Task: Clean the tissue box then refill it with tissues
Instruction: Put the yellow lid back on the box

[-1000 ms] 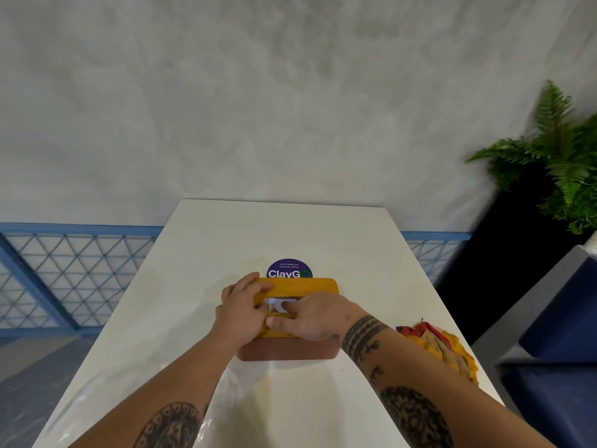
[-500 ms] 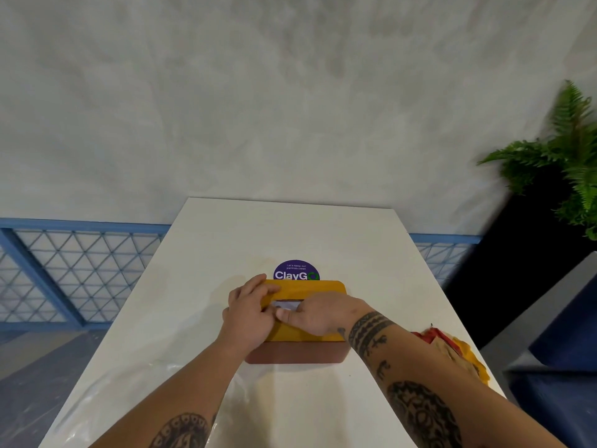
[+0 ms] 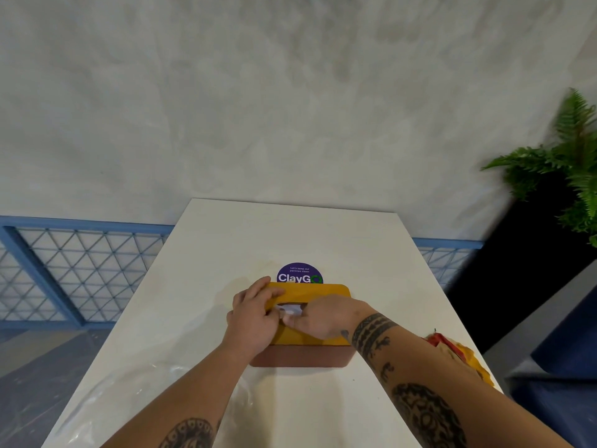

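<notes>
**Bare Forearms, Dark Ink**

The left hand (image 3: 252, 318) and right hand (image 3: 323, 315) were bare, as were both forearms. The right forearm (image 3: 403, 376), at 5 o'clock in the head view, carried most of the ink. A broad black wristband tattoo (image 3: 371, 329) was built of stacked patterned rows. A small dark mark (image 3: 345, 334) sat at the band's 9 o'clock side, and small black figures (image 3: 385, 371) ran from the band toward 5 o'clock. A large oval of dense dark patterning (image 3: 426, 415) lay nearer the elbow. The left forearm (image 3: 200, 383), at 7 o'clock, bore one rounded black tattoo (image 3: 190, 431) edged with small loops and cut off by the frame's lower border.
</notes>
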`<state>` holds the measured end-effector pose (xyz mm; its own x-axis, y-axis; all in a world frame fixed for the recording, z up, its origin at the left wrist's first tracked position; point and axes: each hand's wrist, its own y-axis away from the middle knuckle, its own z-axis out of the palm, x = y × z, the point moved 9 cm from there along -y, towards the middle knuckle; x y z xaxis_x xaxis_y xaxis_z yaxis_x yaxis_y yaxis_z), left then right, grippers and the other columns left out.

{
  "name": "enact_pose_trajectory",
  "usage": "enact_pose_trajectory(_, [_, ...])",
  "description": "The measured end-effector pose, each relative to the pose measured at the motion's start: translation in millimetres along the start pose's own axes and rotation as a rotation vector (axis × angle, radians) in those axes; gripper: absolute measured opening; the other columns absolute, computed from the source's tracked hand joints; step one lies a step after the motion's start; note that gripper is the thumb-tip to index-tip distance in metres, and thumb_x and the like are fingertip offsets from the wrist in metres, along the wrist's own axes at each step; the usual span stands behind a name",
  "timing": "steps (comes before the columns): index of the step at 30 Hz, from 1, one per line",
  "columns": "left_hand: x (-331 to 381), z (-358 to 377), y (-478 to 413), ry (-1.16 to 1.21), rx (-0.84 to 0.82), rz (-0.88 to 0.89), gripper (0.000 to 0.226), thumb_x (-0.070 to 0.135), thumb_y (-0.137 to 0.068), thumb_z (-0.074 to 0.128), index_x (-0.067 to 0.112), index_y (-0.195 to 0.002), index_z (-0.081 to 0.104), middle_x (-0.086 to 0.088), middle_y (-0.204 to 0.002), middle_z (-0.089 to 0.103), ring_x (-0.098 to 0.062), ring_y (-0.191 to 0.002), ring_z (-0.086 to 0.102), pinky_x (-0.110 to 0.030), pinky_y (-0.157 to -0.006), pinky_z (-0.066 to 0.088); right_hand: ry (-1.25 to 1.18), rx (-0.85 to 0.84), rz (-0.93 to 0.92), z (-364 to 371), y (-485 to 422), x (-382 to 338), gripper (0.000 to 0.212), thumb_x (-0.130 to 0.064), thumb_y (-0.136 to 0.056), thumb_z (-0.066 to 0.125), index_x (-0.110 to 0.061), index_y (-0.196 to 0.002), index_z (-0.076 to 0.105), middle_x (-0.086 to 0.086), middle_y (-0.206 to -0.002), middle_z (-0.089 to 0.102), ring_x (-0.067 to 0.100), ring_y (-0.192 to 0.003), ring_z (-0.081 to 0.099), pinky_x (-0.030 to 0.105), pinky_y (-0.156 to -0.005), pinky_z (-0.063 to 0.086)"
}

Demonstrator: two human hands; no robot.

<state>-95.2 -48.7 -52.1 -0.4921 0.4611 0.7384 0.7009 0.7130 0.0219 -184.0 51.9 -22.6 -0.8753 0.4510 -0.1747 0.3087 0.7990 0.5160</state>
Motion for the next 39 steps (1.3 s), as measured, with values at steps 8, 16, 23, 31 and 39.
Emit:
enact_pose_trajectory(8, [-0.6, -0.1, 0.5, -0.005, 0.003, 0.006, 0.040, 0.023, -0.097, 0.054, 0.042, -0.132, 0.060, 0.026, -0.158, 0.031, -0.016, -0.143, 0.026, -0.048, -0.114, 0.031, 0.041, -0.036, -0.018, 1.6, -3.9, -0.9, 0.059, -0.057, -0.105, 0.017, -0.026, -0.148, 0.044, 0.012, -0.109, 0.066, 0.023, -0.092, 0.059, 0.029, -0.086, 0.040])
enact_pose_trajectory(16, [14.5, -4.5, 0.9, -0.135, -0.018, 0.112, 0.043, 0.021, -0.096, 0.056, 0.052, -0.126, 0.063, 0.021, -0.163, 0.026, -0.018, -0.150, 0.016, -0.048, -0.119, 0.019, 0.069, 0.240, -0.126, -13.0, 16.4, 1.8, 0.048, -0.055, -0.104, 0.029, -0.020, -0.101, 0.063, 0.002, -0.085, 0.067, 0.024, -0.085, 0.062, 0.038, -0.077, 0.051])
enact_pose_trajectory(23, [22.1, 2.4, -4.5, -0.280, -0.171, 0.144, 0.032, 0.029, -0.103, 0.047, 0.049, -0.125, 0.060, 0.020, -0.166, 0.020, -0.019, -0.154, 0.004, -0.048, -0.121, 0.010, 0.188, 0.381, -0.209, -25.6, 6.2, 4.7, 0.035, -0.050, -0.093, 0.042, -0.028, -0.096, 0.070, -0.006, -0.093, 0.067, 0.014, -0.091, 0.045, 0.043, -0.080, 0.053])
enact_pose_trajectory(31, [28.3, 2.1, -8.1, -0.180, -0.199, 0.179, 0.026, 0.023, -0.100, 0.057, 0.038, -0.079, 0.053, 0.028, -0.158, 0.034, -0.012, -0.151, 0.012, -0.045, -0.119, 0.009, -0.360, 0.391, -0.182, -28.9, -0.4, 29.4, 0.012, -0.023, -0.086, 0.071, -0.034, -0.091, 0.073, -0.019, -0.087, 0.065, 0.002, -0.082, 0.058, 0.024, -0.079, 0.049])
enact_pose_trajectory(39, [27.5, -6.6, -13.7, -0.062, -0.124, 0.151, 0.024, 0.023, -0.103, 0.052, 0.042, -0.088, 0.053, 0.012, -0.110, 0.052, -0.019, -0.114, 0.042, -0.034, -0.111, 0.028, -0.422, 0.275, -0.164, -25.2, -3.5, 44.8, 0.009, -0.031, -0.095, 0.064, -0.029, -0.103, 0.066, -0.012, -0.093, 0.064, 0.009, -0.085, 0.059, 0.024, -0.074, 0.047])
